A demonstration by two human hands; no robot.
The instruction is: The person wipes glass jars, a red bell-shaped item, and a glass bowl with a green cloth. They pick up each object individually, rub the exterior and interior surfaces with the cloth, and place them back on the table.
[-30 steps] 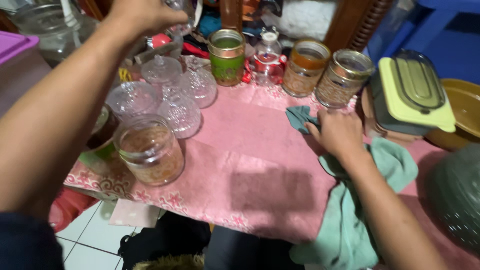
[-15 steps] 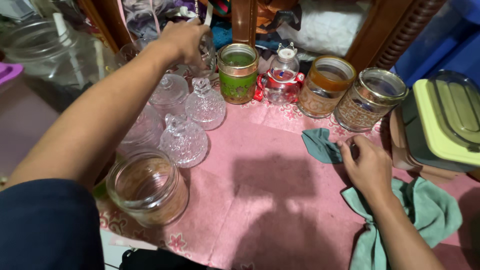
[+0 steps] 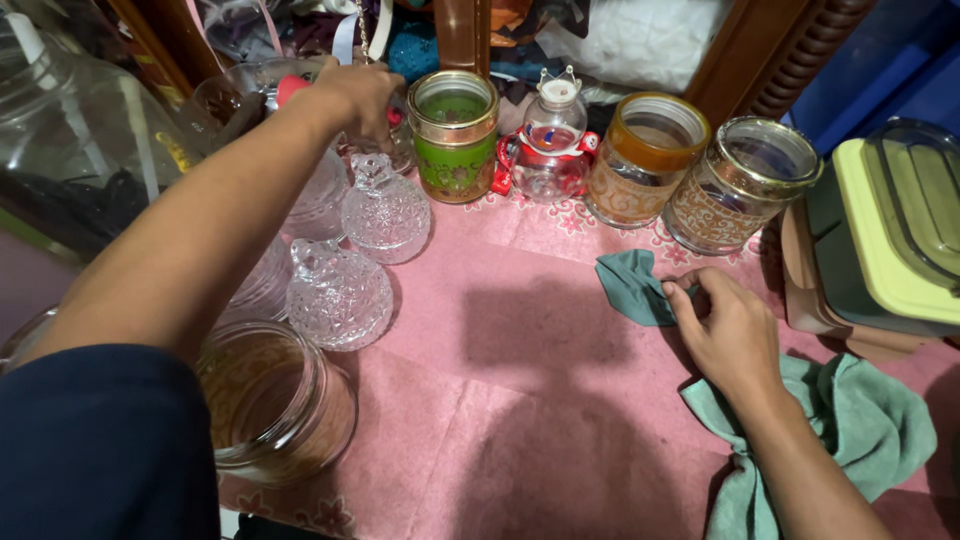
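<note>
Both hands have hardly moved since the earlier frame. The left hand [image 3: 358,95] curls closed on a glass jar [image 3: 250,100] at the back, and the right hand [image 3: 730,335] presses flat on the green cloth [image 3: 850,420], fingers together.

**One head-worn camera, looking steeply down**

There is a single view, taken from the person's head. It looks down and forward over the pink-covered counter [image 3: 520,400], close enough that the near edge falls at the bottom left of the frame. The left arm enters from the near left and the right arm from the near right. The view faces the far side, where a row of jars [image 3: 640,160] lines the counter below a dark wooden frame [image 3: 760,60]. No second view shares the scene.
</note>
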